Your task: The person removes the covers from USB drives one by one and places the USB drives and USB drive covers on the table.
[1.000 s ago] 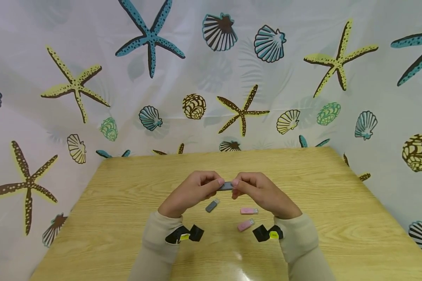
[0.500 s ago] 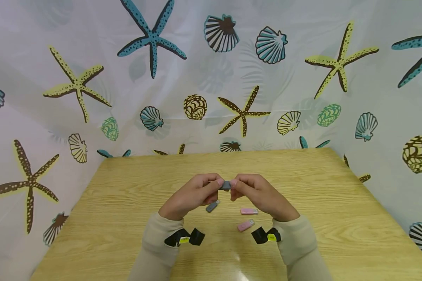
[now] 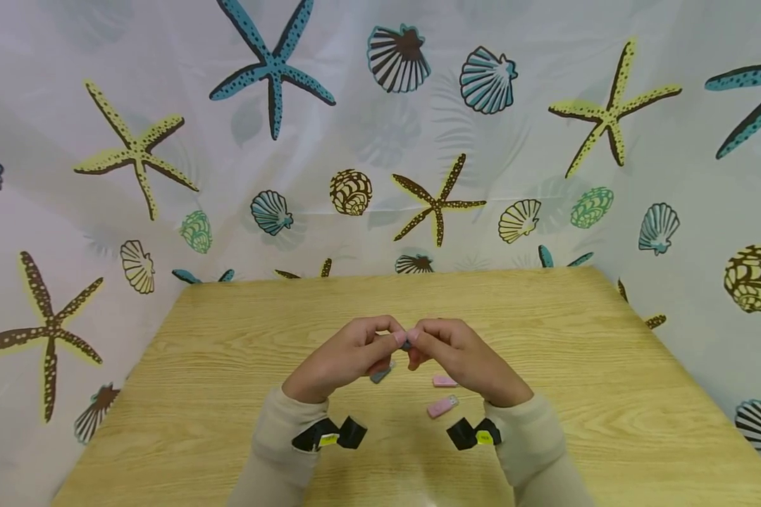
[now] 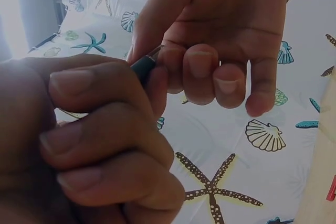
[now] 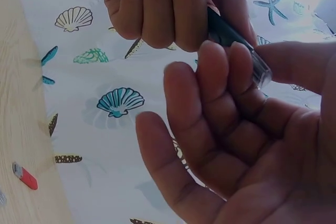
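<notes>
Between both hands, above the middle of the table, is a dark grey USB stick point(image 3: 406, 346), mostly covered by fingers in the head view. My left hand point(image 3: 350, 358) pinches its body between thumb and fingers. Closer to the metal plug, my right hand point(image 3: 466, 357) pinches it too; the right wrist view shows the dark USB stick point(image 5: 226, 34) slanting with its plug past the right fingers. Below the hands, another grey USB stick point(image 3: 381, 374) lies on the table. Two pink USB sticks, a nearer one point(image 3: 442, 406) and a farther one point(image 3: 444, 381), lie beside it.
The wooden table point(image 3: 241, 331) carries the loose sticks near its middle. A white cloth point(image 3: 380, 134) printed with starfish and shells hangs behind it and along both sides. Each sleeve bears a black wrist camera, left point(image 3: 353, 432) and right point(image 3: 461, 434).
Both hands have drawn closer together and slightly lower. The held USB stick, earlier visible crosswise between the thumbs, has turned and is now mostly hidden. The right hand now partly covers the farther pink stick.
</notes>
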A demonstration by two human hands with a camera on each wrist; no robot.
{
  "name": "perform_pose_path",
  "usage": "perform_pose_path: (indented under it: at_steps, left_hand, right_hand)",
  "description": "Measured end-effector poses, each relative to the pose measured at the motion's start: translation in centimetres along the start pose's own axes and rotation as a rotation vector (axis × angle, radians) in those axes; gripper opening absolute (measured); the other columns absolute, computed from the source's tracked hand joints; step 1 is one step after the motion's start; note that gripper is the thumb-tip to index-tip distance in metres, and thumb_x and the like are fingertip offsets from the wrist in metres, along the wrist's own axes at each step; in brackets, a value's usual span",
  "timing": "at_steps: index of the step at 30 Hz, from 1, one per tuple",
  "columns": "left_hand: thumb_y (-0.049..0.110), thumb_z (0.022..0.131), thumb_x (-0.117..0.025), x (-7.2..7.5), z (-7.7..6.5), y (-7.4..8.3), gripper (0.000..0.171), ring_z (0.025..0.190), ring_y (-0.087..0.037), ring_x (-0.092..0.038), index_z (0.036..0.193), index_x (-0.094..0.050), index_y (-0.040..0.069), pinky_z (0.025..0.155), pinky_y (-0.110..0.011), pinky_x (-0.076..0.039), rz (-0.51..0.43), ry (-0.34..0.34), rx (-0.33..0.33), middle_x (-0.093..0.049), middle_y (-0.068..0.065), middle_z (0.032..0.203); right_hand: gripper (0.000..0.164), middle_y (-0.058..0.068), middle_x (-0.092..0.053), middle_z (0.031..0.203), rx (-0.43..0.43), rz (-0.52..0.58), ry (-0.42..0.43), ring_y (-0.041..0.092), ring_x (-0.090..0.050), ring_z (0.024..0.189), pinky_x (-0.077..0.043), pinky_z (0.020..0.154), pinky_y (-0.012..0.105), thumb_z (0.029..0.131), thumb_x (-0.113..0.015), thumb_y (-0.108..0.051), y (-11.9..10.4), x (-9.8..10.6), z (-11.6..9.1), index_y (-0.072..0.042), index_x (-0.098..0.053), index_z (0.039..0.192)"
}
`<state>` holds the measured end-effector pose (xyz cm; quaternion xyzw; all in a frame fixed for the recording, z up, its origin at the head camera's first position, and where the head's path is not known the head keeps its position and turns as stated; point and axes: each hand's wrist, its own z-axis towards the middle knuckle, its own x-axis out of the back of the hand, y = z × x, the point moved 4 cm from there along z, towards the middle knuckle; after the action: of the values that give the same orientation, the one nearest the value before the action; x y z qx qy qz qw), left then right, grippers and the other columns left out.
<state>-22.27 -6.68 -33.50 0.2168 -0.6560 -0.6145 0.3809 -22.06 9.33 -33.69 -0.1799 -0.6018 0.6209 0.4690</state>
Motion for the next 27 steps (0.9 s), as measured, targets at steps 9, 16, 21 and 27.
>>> perform_pose_path:
  at_steps: [9, 16, 21, 27]
  left_hand:
    - [0.027, 0.107, -0.035, -0.3, -0.3, 0.6, 0.036, 0.044, -0.011, -0.026, 0.100, -0.051, -0.005, 0.048, -0.024, -0.028, -0.032, -0.057, -0.080, -0.030, 0.001, 0.053]
    - [0.024, 0.107, -0.034, -0.3, -0.5, 0.9, 0.036, 0.043, -0.010, -0.024, 0.102, -0.051, -0.007, 0.047, -0.023, -0.027, -0.050, -0.080, -0.108, -0.028, 0.000, 0.053]
    - [0.022, 0.108, -0.033, -0.3, -0.5, 0.9, 0.037, 0.043, -0.010, -0.023, 0.103, -0.052, -0.009, 0.046, -0.023, -0.025, -0.080, -0.109, -0.139, -0.028, 0.000, 0.054]
    - [0.024, 0.107, -0.034, -0.3, -0.6, 0.9, 0.035, 0.042, -0.010, -0.022, 0.103, -0.053, -0.005, 0.044, -0.022, -0.023, -0.090, -0.135, -0.162, -0.029, 0.002, 0.052]
  right_hand:
    - [0.039, 0.015, -0.062, 0.080, 0.019, 0.035, 0.027, 0.025, -0.064, 0.077, -0.053, 0.080, 0.043, 0.105, -0.042, -0.022, -0.6, -0.5, 0.3, 0.003, -0.058, 0.080]
    - [0.039, 0.014, -0.060, 0.075, 0.056, 0.058, 0.037, 0.023, -0.063, 0.072, -0.053, 0.075, 0.037, 0.106, -0.041, -0.020, -0.9, -0.8, 0.2, 0.003, -0.056, 0.078]
    - [0.038, 0.013, -0.057, 0.072, 0.109, 0.066, 0.027, 0.020, -0.059, 0.068, -0.052, 0.068, 0.033, 0.106, -0.041, -0.018, -0.9, -1.0, 0.3, 0.001, -0.055, 0.076]
    - [0.037, 0.013, -0.051, 0.067, 0.180, 0.087, 0.004, 0.020, -0.056, 0.065, -0.051, 0.064, 0.032, 0.106, -0.039, -0.013, -1.1, -1.3, 0.3, -0.001, -0.050, 0.073]
